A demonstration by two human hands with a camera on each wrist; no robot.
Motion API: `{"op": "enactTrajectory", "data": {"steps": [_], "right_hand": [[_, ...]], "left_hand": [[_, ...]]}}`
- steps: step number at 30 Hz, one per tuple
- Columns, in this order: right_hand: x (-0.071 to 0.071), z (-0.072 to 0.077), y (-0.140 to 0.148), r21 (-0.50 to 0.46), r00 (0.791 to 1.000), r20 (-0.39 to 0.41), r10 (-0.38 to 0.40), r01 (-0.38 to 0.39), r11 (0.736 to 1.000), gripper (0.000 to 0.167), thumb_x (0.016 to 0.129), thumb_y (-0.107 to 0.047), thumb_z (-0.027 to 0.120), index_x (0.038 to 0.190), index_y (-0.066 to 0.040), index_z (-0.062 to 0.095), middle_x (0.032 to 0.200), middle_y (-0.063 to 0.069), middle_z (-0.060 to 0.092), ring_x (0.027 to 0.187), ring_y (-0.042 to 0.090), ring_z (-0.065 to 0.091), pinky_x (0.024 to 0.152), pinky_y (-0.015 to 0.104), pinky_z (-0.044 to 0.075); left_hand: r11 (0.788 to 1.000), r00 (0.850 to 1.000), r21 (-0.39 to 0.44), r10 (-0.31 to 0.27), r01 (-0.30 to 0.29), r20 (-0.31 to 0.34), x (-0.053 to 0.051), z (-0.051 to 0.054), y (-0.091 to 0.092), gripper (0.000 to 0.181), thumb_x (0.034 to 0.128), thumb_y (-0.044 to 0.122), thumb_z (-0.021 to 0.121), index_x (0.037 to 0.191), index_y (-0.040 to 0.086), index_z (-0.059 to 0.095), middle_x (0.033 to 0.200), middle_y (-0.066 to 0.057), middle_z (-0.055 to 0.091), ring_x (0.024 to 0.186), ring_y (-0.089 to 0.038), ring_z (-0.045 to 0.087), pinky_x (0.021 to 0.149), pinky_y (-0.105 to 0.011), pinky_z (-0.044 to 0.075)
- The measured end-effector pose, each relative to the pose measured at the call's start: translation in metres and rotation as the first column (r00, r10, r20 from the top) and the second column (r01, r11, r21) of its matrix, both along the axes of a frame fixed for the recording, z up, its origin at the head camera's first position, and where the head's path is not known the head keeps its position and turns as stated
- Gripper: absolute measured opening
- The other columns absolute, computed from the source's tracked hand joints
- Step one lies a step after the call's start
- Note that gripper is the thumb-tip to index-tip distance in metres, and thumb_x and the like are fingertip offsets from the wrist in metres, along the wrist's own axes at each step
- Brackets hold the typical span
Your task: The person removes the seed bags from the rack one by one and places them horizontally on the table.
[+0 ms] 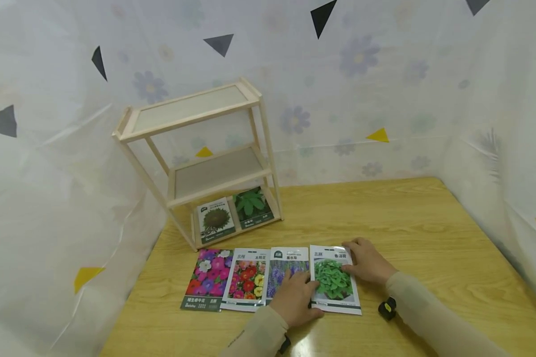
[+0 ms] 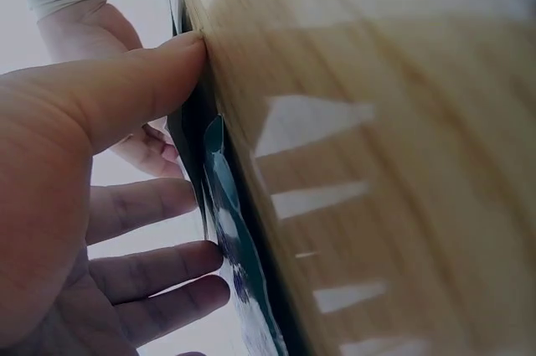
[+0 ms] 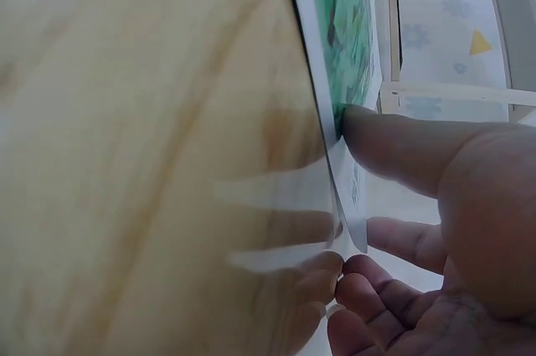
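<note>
Four seed packets lie in a row on the table. The rightmost, a green-leaf packet (image 1: 332,280), has my right hand (image 1: 369,262) at its upper right edge, thumb on its face in the right wrist view (image 3: 335,38). My left hand (image 1: 295,300) rests with spread, relaxed fingers over the purple-flower packet (image 1: 279,277) and the green-leaf packet's left edge. In the left wrist view the left thumb touches near a packet's lower edge (image 2: 251,281). Left of these lie a red-and-yellow flower packet (image 1: 245,282) and a pink-and-purple flower packet (image 1: 210,275).
A wooden shelf (image 1: 219,183) stands at the back left of the table (image 1: 375,213). Its bottom level holds a sunflower packet (image 1: 216,220) and a dark green leaf packet (image 1: 252,206). Patterned sheeting (image 1: 406,99) hangs behind and on both sides.
</note>
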State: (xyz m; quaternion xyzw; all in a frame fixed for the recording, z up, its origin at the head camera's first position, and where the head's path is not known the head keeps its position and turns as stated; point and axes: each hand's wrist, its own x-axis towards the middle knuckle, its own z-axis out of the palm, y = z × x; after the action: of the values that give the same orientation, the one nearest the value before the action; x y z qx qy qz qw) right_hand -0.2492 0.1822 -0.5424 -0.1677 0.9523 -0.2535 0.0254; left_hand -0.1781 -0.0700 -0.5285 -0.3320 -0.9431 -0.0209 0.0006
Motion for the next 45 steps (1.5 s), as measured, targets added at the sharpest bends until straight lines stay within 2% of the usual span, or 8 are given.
{"op": "enactTrajectory", "data": {"steps": [6,14,21,33,39,45], "right_hand": [[-0.004,0.000,0.001,0.022,0.999,-0.022,0.023,-0.023,0.999,0.067,0.080,-0.034,0.079,0.133,-0.002,0.055,0.120,0.020,0.051,0.110,0.038,0.050,0.091,0.055,0.045],[-0.007,0.000,0.004,0.045,0.998,-0.036,0.050,-0.049,0.998,0.067,0.081,-0.038,0.078,0.134,-0.004,0.055,0.117,0.016,0.051,0.105,0.034,0.051,0.084,0.051,0.048],[-0.008,0.001,0.005,0.035,0.998,-0.031,0.061,-0.060,0.998,0.067,0.083,-0.039,0.075,0.135,-0.004,0.054,0.117,0.018,0.051,0.105,0.034,0.051,0.085,0.052,0.047],[-0.010,-0.003,0.006,0.040,0.997,-0.038,0.067,-0.065,0.997,0.067,0.083,-0.040,0.075,0.135,-0.004,0.054,0.117,0.018,0.052,0.105,0.034,0.052,0.085,0.051,0.047],[-0.009,-0.001,0.006,0.025,0.998,-0.020,0.060,-0.059,0.998,0.068,0.084,-0.040,0.073,0.136,-0.003,0.052,0.117,0.018,0.051,0.106,0.035,0.051,0.086,0.052,0.046],[-0.010,0.007,0.008,-0.029,0.999,0.054,0.009,-0.008,1.000,0.067,0.090,-0.039,0.067,0.141,-0.001,0.046,0.128,0.025,0.050,0.117,0.043,0.049,0.096,0.058,0.042]], "left_hand": [[1.000,1.000,0.006,0.009,-0.010,0.029,-0.001,-0.001,0.000,0.072,0.0774,0.066,0.065,0.132,0.019,0.058,0.138,-0.006,0.050,0.129,-0.020,0.044,0.109,-0.051,0.032],[1.000,0.999,0.015,0.002,-0.003,0.037,-0.001,0.000,0.000,0.070,0.0797,0.066,0.064,0.132,0.019,0.059,0.136,-0.005,0.051,0.128,-0.020,0.045,0.109,-0.051,0.032],[0.999,0.999,0.036,-0.001,-0.001,0.054,-0.002,0.000,-0.002,0.067,0.0821,0.063,0.063,0.132,0.019,0.058,0.137,-0.005,0.051,0.129,-0.021,0.045,0.109,-0.051,0.033],[1.000,0.998,0.028,-0.003,0.002,0.059,-0.002,0.000,-0.003,0.065,0.0825,0.061,0.064,0.131,0.019,0.059,0.135,-0.004,0.053,0.127,-0.021,0.046,0.108,-0.050,0.034],[0.999,0.999,0.032,0.000,-0.002,0.053,-0.001,0.001,-0.003,0.066,0.0822,0.064,0.062,0.131,0.019,0.060,0.136,-0.005,0.052,0.128,-0.021,0.046,0.109,-0.050,0.033],[0.994,0.999,0.111,0.000,-0.004,0.037,-0.002,0.008,-0.011,0.060,0.0874,0.060,0.058,0.130,0.017,0.059,0.134,-0.005,0.053,0.126,-0.020,0.047,0.109,-0.050,0.032]]}}
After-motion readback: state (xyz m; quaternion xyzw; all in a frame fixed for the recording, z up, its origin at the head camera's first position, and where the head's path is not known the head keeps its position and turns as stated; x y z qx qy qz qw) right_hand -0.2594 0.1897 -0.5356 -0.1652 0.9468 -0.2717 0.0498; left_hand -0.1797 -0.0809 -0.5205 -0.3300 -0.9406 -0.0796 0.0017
